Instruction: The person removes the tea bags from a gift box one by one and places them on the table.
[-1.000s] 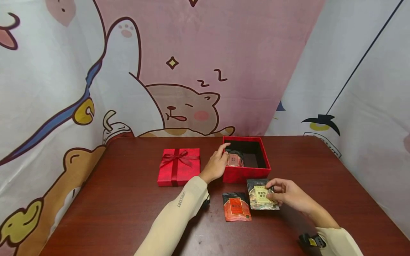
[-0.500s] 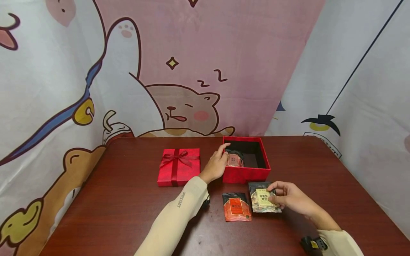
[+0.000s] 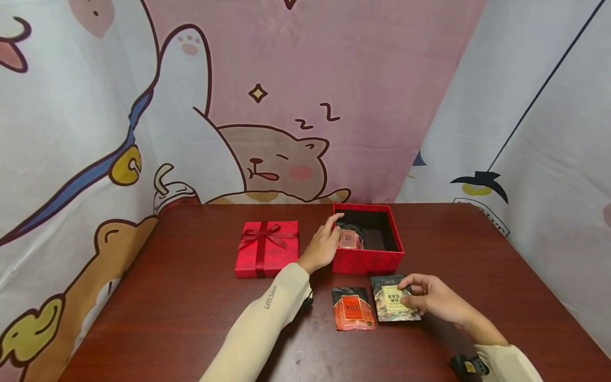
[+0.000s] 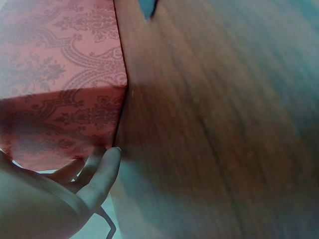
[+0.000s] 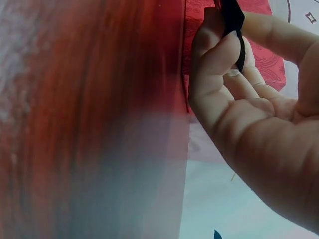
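Observation:
My left hand [image 3: 322, 247] is at the left side of an open red gift box [image 3: 367, 261], its fingers [image 4: 103, 175] against the patterned outer wall in the left wrist view. The thumb side lies over the rim. Inside the box, at its left, stands a dark pouch with a pinkish label [image 3: 349, 239]. Between thumb and fingers, my right hand [image 3: 436, 301] pinches the right edge of a black pouch with a pale yellow label [image 3: 392, 298]. In the right wrist view that pouch [image 5: 232, 20] appears as a thin dark edge.
A red pouch [image 3: 353, 310] lies flat just left of the pinched one. The red box lid [image 3: 267, 249] with its ribbon bow sits left of the box. All stand on a brown wooden table [image 3: 191, 318], with a cartoon-printed cloth [image 3: 372, 95] behind.
My right hand has shifted slightly nearer to me and to the right with the black pouch, away from the box front. The left hand and the box have stayed put.

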`<state>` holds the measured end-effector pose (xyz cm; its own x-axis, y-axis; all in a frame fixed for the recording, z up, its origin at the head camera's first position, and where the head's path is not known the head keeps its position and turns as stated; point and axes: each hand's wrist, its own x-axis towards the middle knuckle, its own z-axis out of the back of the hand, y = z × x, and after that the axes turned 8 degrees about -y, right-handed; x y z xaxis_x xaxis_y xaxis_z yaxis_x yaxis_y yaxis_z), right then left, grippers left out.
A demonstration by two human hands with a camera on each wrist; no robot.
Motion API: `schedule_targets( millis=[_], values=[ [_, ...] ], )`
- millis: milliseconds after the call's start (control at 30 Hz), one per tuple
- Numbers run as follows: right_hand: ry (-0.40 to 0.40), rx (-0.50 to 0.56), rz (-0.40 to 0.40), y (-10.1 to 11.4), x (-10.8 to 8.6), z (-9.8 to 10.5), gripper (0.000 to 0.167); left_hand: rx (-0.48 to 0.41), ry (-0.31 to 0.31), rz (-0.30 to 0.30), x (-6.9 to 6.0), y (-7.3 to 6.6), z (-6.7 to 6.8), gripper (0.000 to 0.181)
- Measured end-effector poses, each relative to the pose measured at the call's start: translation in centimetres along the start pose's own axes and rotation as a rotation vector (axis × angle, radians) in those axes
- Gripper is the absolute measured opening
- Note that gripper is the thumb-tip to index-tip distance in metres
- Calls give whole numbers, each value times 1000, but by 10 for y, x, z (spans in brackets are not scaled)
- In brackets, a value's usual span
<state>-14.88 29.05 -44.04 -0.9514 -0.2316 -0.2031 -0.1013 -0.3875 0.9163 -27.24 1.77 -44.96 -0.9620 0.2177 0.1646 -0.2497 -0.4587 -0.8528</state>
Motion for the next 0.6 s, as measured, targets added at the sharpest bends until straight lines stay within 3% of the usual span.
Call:
schedule_targets(
  millis=[600],
  values=[
    [31,2,-4,-7,1,-3,35,-3,1,-2,1,0,0,47]
  ],
)
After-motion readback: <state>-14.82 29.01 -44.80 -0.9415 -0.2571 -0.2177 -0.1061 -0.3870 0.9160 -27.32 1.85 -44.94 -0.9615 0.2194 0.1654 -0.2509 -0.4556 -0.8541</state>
